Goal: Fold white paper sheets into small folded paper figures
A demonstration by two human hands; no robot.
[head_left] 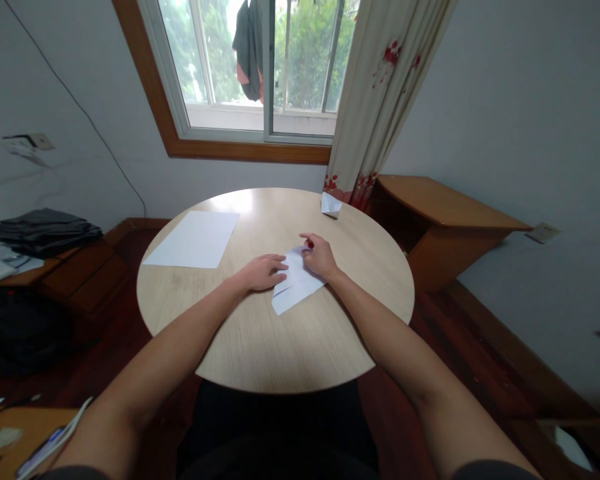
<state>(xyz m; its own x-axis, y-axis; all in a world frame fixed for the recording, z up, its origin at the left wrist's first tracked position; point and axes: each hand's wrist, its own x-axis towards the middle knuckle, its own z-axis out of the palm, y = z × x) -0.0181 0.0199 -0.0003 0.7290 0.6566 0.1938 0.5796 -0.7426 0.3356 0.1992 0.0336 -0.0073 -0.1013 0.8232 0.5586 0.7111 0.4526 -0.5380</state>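
A folded sheet of white paper (299,285) lies on the round wooden table (260,347) in front of me, with a flap and a slanting open edge towards its lower left. On its left side rests my left hand (266,272), palm down, fingers stretched out and a little spread. At the paper's upper right, my right hand (320,257) has its fingers curled at the edge, with the index finger reaching out to the left. The contact under the right fingertips is partly hidden.
A flat white sheet (195,239) lies at the table's left. Near the far right rim stands a small folded paper piece (331,205). Beyond are a window, a flowered curtain (375,93) and a wooden desk (445,207). Dark folded cloth (43,230) is stacked on the left.
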